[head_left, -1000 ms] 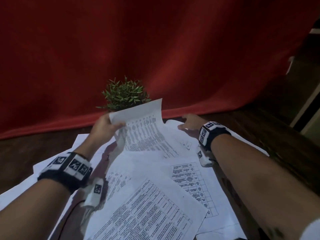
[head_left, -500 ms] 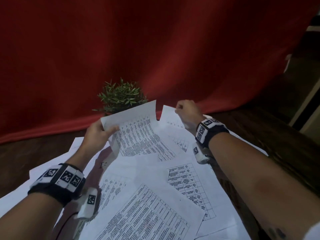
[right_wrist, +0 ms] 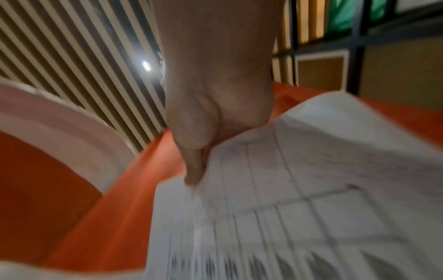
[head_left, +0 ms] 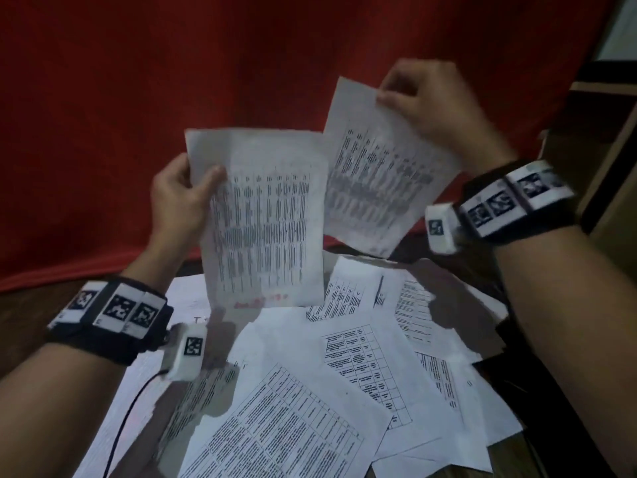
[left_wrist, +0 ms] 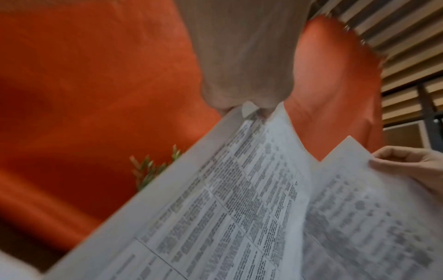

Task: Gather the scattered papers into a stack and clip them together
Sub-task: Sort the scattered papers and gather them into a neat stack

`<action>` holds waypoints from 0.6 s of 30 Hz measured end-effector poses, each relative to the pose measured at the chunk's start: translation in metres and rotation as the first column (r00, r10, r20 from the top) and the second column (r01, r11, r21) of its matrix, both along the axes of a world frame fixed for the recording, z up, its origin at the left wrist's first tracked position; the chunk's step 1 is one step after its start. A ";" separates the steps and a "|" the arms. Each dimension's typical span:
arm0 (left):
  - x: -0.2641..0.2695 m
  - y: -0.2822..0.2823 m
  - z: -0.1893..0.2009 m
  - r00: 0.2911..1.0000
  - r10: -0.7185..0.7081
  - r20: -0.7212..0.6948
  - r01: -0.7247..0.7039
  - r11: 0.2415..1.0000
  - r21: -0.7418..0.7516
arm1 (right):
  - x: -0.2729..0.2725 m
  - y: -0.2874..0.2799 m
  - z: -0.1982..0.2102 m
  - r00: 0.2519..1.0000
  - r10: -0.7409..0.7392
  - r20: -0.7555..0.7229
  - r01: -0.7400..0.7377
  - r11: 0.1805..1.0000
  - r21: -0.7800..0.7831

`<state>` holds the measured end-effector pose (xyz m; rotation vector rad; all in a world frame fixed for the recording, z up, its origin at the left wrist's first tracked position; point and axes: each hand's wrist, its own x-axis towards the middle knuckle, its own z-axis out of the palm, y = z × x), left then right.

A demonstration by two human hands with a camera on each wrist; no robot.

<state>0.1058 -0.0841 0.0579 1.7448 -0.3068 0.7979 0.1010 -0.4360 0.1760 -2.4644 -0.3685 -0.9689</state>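
Note:
My left hand (head_left: 182, 198) pinches the upper left edge of a printed sheet (head_left: 265, 219) and holds it upright above the table. My right hand (head_left: 420, 98) pinches the top corner of a second printed sheet (head_left: 375, 181), raised higher and just right of the first. The two sheets overlap slightly at their inner edges. In the left wrist view the first sheet (left_wrist: 215, 217) fills the lower half, with the second sheet (left_wrist: 374, 208) and my right hand (left_wrist: 412, 166) at the right. In the right wrist view my fingers (right_wrist: 194, 170) grip the blurred sheet (right_wrist: 299, 208). Several more printed papers (head_left: 310, 408) lie scattered below. No clip is visible.
A red curtain (head_left: 172, 81) hangs behind the dark wooden table (head_left: 20, 322). A green plant tip (left_wrist: 146, 170) shows behind the left sheet. Wooden furniture (head_left: 606, 150) stands at the right. A black cable (head_left: 124, 426) runs from my left wrist device.
Both hands have risen from the table, each lifting a sheet. The right hand picked up the far sheet and raised it high. The plant is now hidden behind the papers in the head view.

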 end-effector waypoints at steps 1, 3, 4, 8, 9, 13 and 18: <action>0.001 -0.001 0.012 0.998 0.055 0.035 -0.055 0.998 -0.017 | -0.021 0.000 0.020 0.999 -0.015 -0.040 0.012 0.997 -0.078; -0.001 0.002 0.035 0.975 0.206 0.080 -0.199 0.976 -0.085 | -0.062 -0.002 0.051 0.993 -0.046 -0.111 0.022 0.978 -0.208; -0.002 0.004 0.045 0.956 0.276 0.095 -0.265 0.957 -0.115 | -0.078 -0.004 0.061 0.989 -0.046 -0.139 0.012 0.971 -0.238; -0.015 -0.009 0.068 0.966 0.237 0.104 -0.223 0.966 -0.132 | -0.098 0.015 0.077 0.989 0.020 -0.147 -0.064 0.951 -0.302; -0.018 -0.018 0.071 0.986 0.122 0.111 -0.112 0.990 -0.087 | -0.097 0.029 0.076 0.992 0.038 -0.117 -0.077 0.933 -0.352; -0.039 -0.049 0.080 0.955 -0.293 0.031 0.289 0.951 0.107 | -0.074 0.064 0.058 0.973 0.184 -0.142 -0.226 0.889 -0.399; -0.049 -0.052 0.076 0.927 -0.370 -0.055 0.372 0.928 0.025 | -0.054 0.072 0.026 0.926 0.277 -0.257 -0.327 0.929 -0.176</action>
